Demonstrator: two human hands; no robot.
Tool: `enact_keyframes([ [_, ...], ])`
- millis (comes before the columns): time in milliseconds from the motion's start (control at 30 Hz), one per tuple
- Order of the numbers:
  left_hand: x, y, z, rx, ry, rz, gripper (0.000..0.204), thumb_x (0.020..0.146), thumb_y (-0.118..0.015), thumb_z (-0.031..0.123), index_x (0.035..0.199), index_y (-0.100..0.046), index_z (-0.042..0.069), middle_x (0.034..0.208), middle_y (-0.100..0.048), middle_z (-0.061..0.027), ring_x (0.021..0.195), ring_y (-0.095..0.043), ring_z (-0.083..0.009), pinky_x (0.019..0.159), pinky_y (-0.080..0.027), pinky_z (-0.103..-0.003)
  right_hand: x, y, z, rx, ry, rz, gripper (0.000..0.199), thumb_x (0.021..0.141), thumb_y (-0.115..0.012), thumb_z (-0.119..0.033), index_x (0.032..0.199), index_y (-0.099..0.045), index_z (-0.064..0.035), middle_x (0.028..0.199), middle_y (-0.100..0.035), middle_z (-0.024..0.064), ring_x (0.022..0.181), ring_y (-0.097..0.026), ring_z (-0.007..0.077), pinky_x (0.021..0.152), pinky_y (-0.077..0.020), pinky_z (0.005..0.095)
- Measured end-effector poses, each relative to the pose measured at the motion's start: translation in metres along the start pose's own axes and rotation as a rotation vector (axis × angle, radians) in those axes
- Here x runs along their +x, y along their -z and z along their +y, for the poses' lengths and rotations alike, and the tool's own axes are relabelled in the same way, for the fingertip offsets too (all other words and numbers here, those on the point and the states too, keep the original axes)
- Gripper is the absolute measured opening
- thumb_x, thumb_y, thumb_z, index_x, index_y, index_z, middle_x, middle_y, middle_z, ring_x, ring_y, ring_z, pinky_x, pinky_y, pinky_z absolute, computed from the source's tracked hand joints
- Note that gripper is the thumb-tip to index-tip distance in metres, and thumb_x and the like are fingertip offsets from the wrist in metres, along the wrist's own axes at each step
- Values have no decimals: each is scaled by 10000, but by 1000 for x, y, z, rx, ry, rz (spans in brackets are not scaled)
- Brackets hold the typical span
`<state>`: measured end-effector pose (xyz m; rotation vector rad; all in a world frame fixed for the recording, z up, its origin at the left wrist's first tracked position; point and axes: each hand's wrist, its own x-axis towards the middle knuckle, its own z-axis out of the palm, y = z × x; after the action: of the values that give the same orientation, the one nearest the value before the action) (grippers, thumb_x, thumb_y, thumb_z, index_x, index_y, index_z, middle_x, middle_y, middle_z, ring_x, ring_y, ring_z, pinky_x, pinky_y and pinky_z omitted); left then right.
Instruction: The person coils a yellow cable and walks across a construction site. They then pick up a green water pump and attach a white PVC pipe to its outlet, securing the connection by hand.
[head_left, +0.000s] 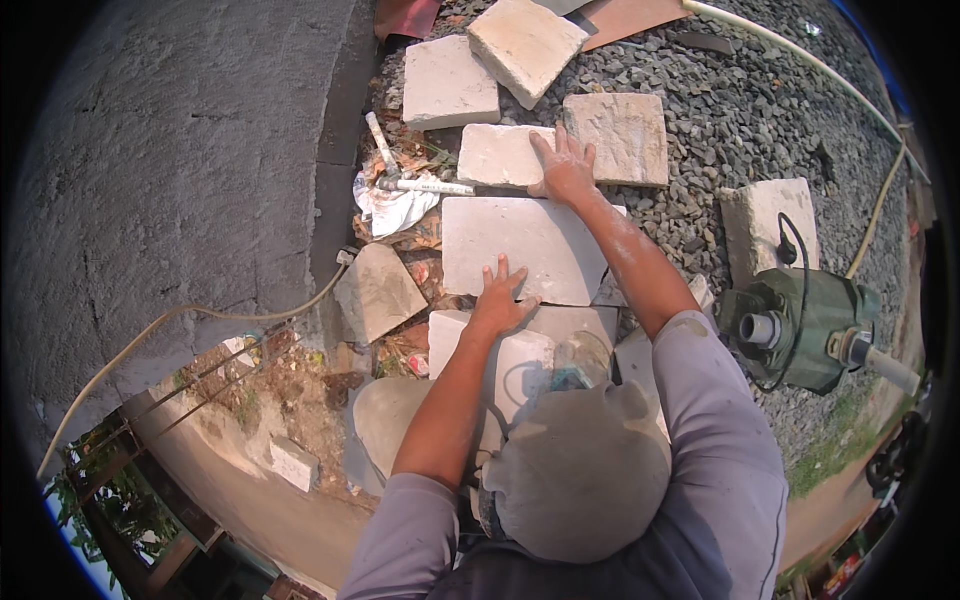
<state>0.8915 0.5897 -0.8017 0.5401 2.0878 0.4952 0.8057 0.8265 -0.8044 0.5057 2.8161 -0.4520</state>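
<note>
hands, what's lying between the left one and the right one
In the head view, a wide, flat white block lies between the left hand and the right hand.

A single fisheye head view faces steeply downward — close above the cap (580, 485), farther from the pale blocks (525, 245).

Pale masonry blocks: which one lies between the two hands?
The broad rectangular block, right hand at its upper edge, left hand at its lower; no other block lies between them.
</note>
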Motion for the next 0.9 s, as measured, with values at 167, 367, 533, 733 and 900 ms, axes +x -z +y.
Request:
enact_keyframes([
  [167, -3, -5, 3, -38, 43, 21, 731, 774, -680, 485, 1363, -464, 109, 1534, -112, -202, 1376, -52, -510, 1106, -228, -506, 13, 25, -10, -47, 82, -166, 983, 573, -834, -395, 1387, -349, -131, 1490, -222, 216, 1369, -247, 362, 1064, -178, 606],
  [367, -9, -3, -5, -91, -13, 42, 757, 779, -668, 487, 1370, -442, 72, 1532, -103, -216, 1383, -44, -496, 1111, -214, -489, 12, 20, 10, -13, 116, -132, 1056, 521, -866, -318, 1405, -318, -133, 1489, -278, 88, 1351, -305, 294, 1074, -198, 580],
  [533, -6, 2, -4, -96, -7, 45, 761, 789, -658, 479, 1377, -426, 56, 1539, -102, -190, 1402, -49, -447, 1116, -212, -471, 13, 9, 23, -76, 149, -13, 1018, 549, -848, -300, 1413, -330, -152, 1454, -344, 84, 1342, -328, 261, 1090, -184, 569],
  [733, -18, 9, -5, -226, 8, 138, 704, 812, -649, 448, 1358, -448, 53, 1504, -224, -195, 1396, -179, -378, 1112, -244, -420, 8, 8, 21, -209, 161, 6, 925, 625, -815, -329, 1404, -352, -146, 1476, -318, 93, 1359, -306, 277, 1096, -174, 575],
  [900, -30, 2, -32, -376, 72, 482, 555, 830, -656, 368, 1241, -550, 10, 1235, -561, -223, 1149, -545, -328, 973, -416, -372, -19, 12, 15, 34, 62, 120, 780, 767, -709, -350, 1406, -346, -92, 1472, -303, 178, 1366, -275, 309, 1085, -195, 557],
])
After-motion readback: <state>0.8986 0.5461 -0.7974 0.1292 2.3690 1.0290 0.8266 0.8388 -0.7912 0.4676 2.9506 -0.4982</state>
